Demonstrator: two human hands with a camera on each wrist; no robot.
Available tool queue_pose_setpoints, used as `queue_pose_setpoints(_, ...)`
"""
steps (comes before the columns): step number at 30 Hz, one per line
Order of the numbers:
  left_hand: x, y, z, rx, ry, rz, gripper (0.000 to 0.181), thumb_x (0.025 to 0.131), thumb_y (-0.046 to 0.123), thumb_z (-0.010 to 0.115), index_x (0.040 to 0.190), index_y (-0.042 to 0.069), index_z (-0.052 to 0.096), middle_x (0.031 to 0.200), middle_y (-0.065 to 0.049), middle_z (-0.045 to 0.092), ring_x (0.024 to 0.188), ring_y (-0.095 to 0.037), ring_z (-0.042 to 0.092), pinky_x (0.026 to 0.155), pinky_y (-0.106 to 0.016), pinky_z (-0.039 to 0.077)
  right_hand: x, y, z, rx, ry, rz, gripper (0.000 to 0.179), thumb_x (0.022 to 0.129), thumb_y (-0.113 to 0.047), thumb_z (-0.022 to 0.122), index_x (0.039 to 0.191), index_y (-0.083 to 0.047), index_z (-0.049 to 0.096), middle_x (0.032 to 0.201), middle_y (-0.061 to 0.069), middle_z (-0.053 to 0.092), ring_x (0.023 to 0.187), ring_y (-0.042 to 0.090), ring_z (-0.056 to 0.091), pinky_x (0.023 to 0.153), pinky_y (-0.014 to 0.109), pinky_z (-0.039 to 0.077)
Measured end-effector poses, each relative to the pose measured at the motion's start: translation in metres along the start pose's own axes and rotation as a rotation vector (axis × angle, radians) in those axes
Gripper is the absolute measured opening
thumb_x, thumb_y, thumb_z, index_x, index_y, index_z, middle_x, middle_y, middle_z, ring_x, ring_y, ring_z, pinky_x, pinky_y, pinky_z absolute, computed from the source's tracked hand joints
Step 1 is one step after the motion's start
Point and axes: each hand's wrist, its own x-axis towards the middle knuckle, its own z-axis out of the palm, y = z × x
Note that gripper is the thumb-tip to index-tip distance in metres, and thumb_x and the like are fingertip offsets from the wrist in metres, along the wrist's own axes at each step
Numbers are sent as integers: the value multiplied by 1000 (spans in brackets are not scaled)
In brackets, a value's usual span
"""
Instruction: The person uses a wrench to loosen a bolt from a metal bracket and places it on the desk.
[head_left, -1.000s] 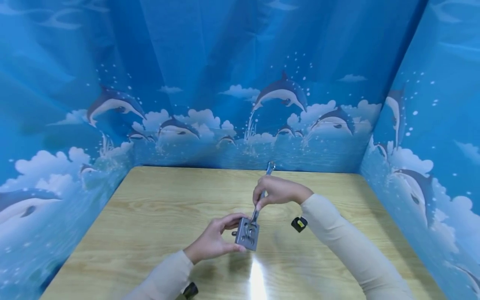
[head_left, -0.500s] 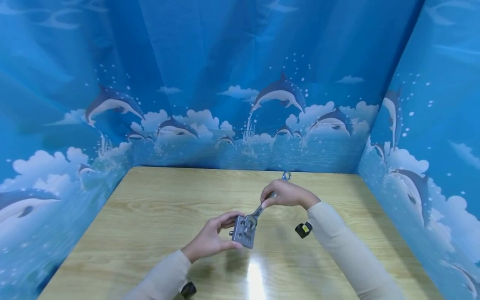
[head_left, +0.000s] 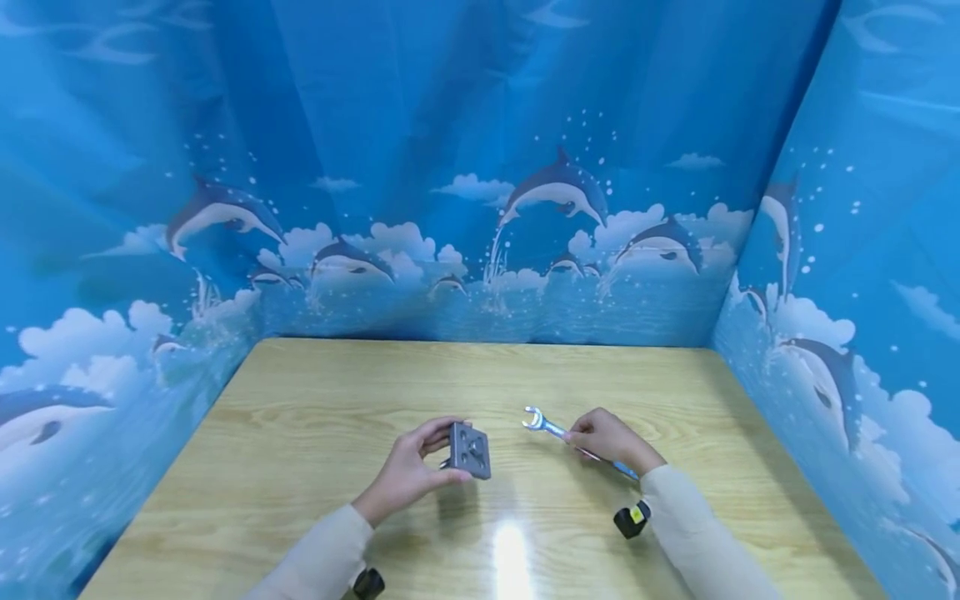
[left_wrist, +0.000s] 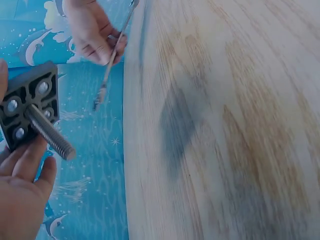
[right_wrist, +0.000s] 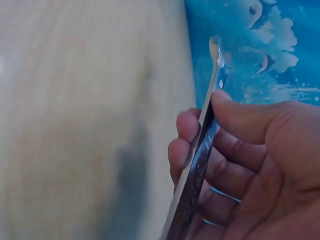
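My left hand (head_left: 408,467) grips a square dark-grey plate (head_left: 470,452) by its edges, thumb below and fingers above, over the middle of the table. A threaded bolt (left_wrist: 50,132) sticks out of the plate's back in the left wrist view, with round screw-like studs near the corners. To the right, my right hand (head_left: 611,437) pinches a shiny combination wrench (head_left: 551,427) along its shank. The wrench's open end points up-left towards the plate but stands apart from it. In the right wrist view, the thumb lies along the wrench shank (right_wrist: 195,165) with fingers curled behind it.
Both hands are above a light wood-grain table (head_left: 337,392). A blue curtain (head_left: 420,167) printed with dolphins encloses its back and sides. A black wrist device (head_left: 630,520) with a yellow mark sits at the right cuff; another black one (head_left: 368,582) is at the left.
The wrench has come off the plate and swung round, its open end now up-left. My right hand has moved right and nearer. The plate has shifted slightly left and up in my left hand.
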Motion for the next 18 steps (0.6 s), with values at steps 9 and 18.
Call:
queue_pose_setpoints(9,5,-5,2,-2,138,-67,74,60,25,79,125,9,46,122,-8,54,108,-20,54,90,-19,44,-13,23,20,126,7,83,15,85,-16,59,84,-1,62,68,7,59,56,16,54,49,27,49)
queue_pose_setpoints(18,15,-26,2,7,154,-56,75,57,33,79,124,17,47,122,-1,54,109,-15,53,90,-19,44,-15,20,22,2,167,60,10,78,-13,66,81,-3,65,67,1,56,59,13,50,51,25,45)
